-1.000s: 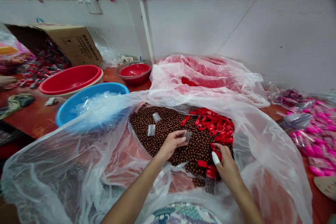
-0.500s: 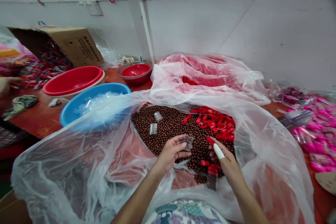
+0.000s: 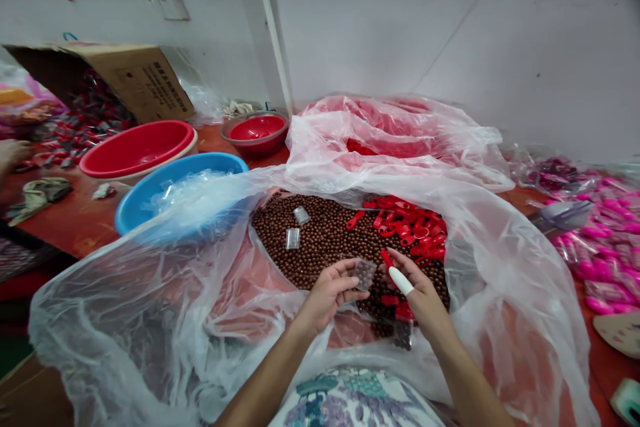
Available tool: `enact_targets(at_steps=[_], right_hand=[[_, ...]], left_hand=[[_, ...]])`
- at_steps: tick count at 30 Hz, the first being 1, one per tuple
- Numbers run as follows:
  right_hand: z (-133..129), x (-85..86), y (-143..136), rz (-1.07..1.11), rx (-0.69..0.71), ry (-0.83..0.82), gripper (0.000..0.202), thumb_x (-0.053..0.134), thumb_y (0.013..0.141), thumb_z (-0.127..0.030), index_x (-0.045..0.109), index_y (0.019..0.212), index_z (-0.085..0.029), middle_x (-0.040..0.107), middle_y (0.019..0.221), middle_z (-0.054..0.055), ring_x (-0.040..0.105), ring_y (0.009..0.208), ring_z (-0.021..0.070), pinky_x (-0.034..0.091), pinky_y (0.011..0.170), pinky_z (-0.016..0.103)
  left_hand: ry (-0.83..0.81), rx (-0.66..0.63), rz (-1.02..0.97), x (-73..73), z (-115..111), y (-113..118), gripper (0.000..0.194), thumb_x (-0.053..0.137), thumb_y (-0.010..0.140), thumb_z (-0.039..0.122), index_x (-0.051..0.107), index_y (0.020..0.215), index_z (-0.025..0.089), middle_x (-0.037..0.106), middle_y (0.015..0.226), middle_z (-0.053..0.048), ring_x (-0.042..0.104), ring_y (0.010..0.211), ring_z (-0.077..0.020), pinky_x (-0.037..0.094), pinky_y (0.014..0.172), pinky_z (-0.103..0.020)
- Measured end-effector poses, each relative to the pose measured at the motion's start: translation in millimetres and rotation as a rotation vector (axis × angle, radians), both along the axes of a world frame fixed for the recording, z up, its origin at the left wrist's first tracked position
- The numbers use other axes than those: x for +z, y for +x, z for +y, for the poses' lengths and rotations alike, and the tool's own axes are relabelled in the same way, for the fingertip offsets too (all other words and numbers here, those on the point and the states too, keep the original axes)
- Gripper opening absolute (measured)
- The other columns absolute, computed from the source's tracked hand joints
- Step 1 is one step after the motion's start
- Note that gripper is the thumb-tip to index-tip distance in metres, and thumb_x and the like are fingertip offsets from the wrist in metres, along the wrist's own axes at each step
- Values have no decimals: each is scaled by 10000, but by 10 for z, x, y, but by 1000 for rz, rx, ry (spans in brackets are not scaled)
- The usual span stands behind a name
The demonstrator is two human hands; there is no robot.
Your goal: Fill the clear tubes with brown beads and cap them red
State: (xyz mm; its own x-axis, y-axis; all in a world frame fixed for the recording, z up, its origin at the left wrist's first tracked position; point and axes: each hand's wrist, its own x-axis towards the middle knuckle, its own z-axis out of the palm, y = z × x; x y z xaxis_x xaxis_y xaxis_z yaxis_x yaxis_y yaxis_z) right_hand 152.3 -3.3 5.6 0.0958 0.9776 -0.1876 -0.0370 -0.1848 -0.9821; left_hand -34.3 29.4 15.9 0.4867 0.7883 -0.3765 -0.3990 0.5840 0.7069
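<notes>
My left hand (image 3: pixel 333 293) pinches a small clear plastic case (image 3: pixel 365 273) above a bed of brown beads (image 3: pixel 325 213). Close to its right, my right hand (image 3: pixel 413 283), with a white cover on the thumb, grips a small red piece (image 3: pixel 387 257). The two held things are apart. Red plastic parts (image 3: pixel 415 230) lie heaped on the beads at the back right. Two more clear cases, one of them upright (image 3: pixel 293 238), rest on the beads at the left. Below my right hand sits a red-topped clear case (image 3: pixel 403 320).
Clear plastic sheeting (image 3: pixel 520 293) surrounds the beads. At the left are a blue basin (image 3: pixel 131 203), a red basin (image 3: pixel 137 150) and a tipped carton (image 3: pixel 145 83). Pink packets (image 3: pixel 610 240) lie right. Another person's hand (image 3: pixel 13 153) shows at the left edge.
My right hand has moved left with the red piece, nearer the clear case. My left hand has shifted slightly right. The view has tilted a little.
</notes>
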Motion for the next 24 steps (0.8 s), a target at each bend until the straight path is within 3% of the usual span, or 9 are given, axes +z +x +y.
enact_targets(at_steps=[3, 10, 14, 16, 21, 24], right_hand=[[1, 12, -15, 17, 27, 6, 508, 598, 765, -410, 487, 1241, -270, 600, 1180, 63, 587, 1011, 221, 498, 769, 331], [-21, 61, -12, -24, 52, 38, 384, 621, 753, -391, 608, 1110, -251, 593, 1201, 40, 498, 1142, 225, 405, 944, 361], [-41, 72, -3, 168, 7, -66, 491, 634, 749, -406, 527, 1205, -256, 625, 1128, 66, 622, 888, 208, 519, 684, 312], [-40, 76, 5, 291, -46, -106, 531, 630, 757, -412, 472, 1245, -275, 634, 1088, 66, 640, 816, 193, 526, 629, 299], [-9, 82, 9, 301, -60, -11, 485, 683, 724, -358, 519, 1175, -288, 572, 1162, 45, 605, 964, 198, 480, 857, 365], [5, 67, -29, 225, -26, 41, 508, 730, 670, -334, 543, 1140, -281, 594, 1108, 43, 613, 946, 194, 471, 870, 369]], left_hand=[[28, -15, -31, 2, -34, -3, 362, 643, 703, 135, 594, 1062, 143, 643, 988, -96, 619, 862, -194, 514, 777, -364], [51, 10, 42, -55, -53, 12, 371, 701, 667, 171, 623, 1029, 149, 632, 983, -84, 592, 837, -169, 516, 762, -361], [45, -5, 61, -69, -66, 28, 395, 718, 656, 204, 627, 1036, 143, 639, 984, -94, 595, 841, -179, 517, 743, -351], [38, -20, 57, -67, -78, 33, 394, 716, 660, 213, 628, 1038, 142, 643, 982, -95, 599, 830, -181, 517, 734, -353], [65, -59, 89, -79, -125, 60, 396, 723, 651, 213, 648, 1036, 158, 651, 985, -78, 601, 819, -171, 507, 743, -332], [127, -76, 137, -123, -148, 86, 399, 734, 637, 207, 660, 1027, 160, 661, 962, -64, 599, 779, -145, 493, 724, -276]])
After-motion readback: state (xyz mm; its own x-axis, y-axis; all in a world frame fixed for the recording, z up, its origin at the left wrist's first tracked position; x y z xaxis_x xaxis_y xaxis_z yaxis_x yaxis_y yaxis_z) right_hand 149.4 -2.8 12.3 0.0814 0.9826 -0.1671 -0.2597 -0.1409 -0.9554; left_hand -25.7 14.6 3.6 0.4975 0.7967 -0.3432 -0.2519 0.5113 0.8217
